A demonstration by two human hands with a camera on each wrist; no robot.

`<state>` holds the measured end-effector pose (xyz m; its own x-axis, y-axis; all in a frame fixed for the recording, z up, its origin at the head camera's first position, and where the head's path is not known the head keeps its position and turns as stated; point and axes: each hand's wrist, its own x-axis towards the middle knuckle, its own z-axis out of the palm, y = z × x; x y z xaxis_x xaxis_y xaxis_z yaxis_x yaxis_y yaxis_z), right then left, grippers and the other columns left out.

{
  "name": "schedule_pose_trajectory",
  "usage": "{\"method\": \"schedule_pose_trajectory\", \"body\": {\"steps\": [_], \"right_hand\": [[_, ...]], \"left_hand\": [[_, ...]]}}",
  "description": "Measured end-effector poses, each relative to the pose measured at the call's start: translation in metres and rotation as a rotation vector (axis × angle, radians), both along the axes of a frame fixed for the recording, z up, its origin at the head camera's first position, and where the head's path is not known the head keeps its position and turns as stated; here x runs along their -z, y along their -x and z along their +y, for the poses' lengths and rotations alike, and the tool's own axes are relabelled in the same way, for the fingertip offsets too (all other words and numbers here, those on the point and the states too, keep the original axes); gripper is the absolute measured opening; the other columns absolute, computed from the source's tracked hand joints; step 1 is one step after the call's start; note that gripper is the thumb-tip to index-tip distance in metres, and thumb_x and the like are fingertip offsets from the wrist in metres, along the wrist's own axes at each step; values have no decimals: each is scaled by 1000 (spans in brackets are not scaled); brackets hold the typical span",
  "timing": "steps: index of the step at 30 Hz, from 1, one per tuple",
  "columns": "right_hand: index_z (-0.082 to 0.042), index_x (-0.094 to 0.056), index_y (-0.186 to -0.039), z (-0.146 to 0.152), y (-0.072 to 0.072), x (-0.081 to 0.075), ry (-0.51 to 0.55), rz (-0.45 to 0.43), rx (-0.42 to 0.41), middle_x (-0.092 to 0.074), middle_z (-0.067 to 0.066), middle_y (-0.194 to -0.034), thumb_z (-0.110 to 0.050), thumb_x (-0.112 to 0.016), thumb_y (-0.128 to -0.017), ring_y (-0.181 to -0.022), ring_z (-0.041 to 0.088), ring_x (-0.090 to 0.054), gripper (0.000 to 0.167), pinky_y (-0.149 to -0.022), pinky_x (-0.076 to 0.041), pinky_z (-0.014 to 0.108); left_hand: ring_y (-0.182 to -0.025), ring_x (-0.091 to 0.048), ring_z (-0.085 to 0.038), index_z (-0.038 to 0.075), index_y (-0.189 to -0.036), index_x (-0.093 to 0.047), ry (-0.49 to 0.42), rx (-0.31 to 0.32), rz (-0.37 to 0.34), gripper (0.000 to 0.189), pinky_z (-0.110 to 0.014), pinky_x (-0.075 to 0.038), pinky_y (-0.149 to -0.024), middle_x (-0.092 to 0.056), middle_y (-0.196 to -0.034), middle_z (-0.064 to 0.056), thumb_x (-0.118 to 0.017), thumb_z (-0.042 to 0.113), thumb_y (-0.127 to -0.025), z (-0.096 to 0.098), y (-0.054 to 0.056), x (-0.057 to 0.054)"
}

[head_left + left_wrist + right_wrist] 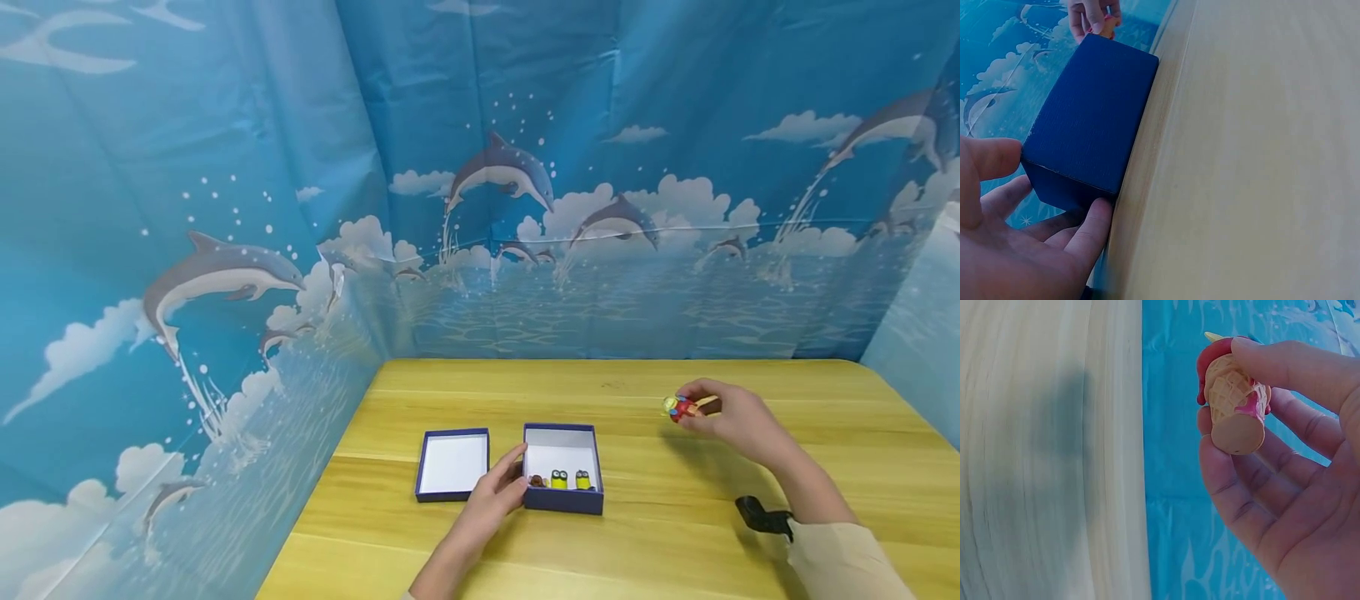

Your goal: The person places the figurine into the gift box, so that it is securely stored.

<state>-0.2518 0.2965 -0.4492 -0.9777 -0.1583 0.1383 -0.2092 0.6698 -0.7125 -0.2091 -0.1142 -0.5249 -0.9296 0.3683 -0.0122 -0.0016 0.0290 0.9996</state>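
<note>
My right hand (731,417) is raised over the right part of the table. It pinches a small toy ice cream cone (1232,400) between thumb and fingers. The cone has a tan waffle pattern, red topping and a flat round base, with yellow at its far end. My left hand (491,496) touches the left side of a dark blue open box (562,500), its thumb and fingertips against the wall and edges near one corner. Inside the white-lined box, two yellow figures with big eyes (559,479) and a brown piece (537,481) lie along the near wall.
Left of the box lies a shallow blue-rimmed lid (453,465), its white inside facing up. A black device (765,517) is strapped at the right wrist. The wooden table (637,550) meets dolphin-print curtains (615,292) at its back and left.
</note>
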Motion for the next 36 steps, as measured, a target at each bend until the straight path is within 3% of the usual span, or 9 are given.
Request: {"method": "schedule_pose_trajectory", "body": {"steps": [20,27,36], "right_hand": [[-14,-65,-127,-29,1,-5,13,51,0,-68,9,-117,-35,-78,-89,-105,34,-66,45,-72,-59,37],[-16,-67,-125,-37,1,-1,-35,104,-2,-69,2,-108,-35,-78,-89,-105,30,-64,41,-77,-56,42],[-11,-66,-129,-47,0,-2,-24,114,-16,-69,3,-108,-27,-77,-91,-99,27,-64,43,-71,-57,35]], "left_hand": [[-136,-47,-32,28,-155,-41,-10,1,-2,53,-37,-49,-105,-45,-151,-17,-55,22,-104,-1,2,2],[-137,-45,-33,30,-155,-41,0,-4,-3,53,-38,-48,-105,-44,-151,-17,-56,23,-104,0,1,1],[-137,-45,-33,29,-155,-41,-3,-5,-5,53,-38,-49,-105,-43,-152,-18,-55,22,-104,0,1,0]]}}
